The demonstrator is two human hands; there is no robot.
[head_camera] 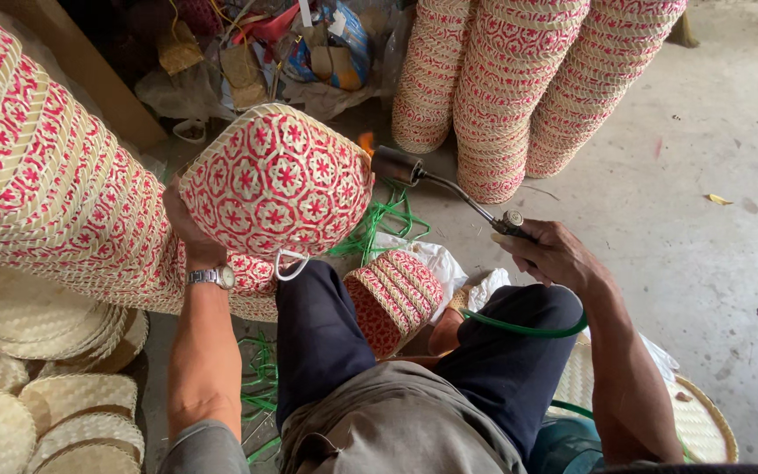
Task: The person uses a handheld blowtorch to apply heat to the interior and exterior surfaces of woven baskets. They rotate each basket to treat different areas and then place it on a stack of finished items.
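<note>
Left of the frame's centre, the left hand, a metal wristwatch on its wrist, grips the edge of a round woven basket with a red star-and-hexagon pattern on pale straw, fingers hidden behind it, holding it tilted so its patterned underside faces the camera. Right of centre, the right hand is clenched around the handle of a black metal gas torch, whose long neck runs up and left to a nozzle just beside the basket's right rim, where a small orange flame shows. A green hose trails from the torch over the person's knee. A second, smaller red-and-straw basket lies between the knees, below the held one. Tall stacks of matching baskets stand at the upper right, and another stack fills the left. Plain straw lids are piled at the lower left.
</note>
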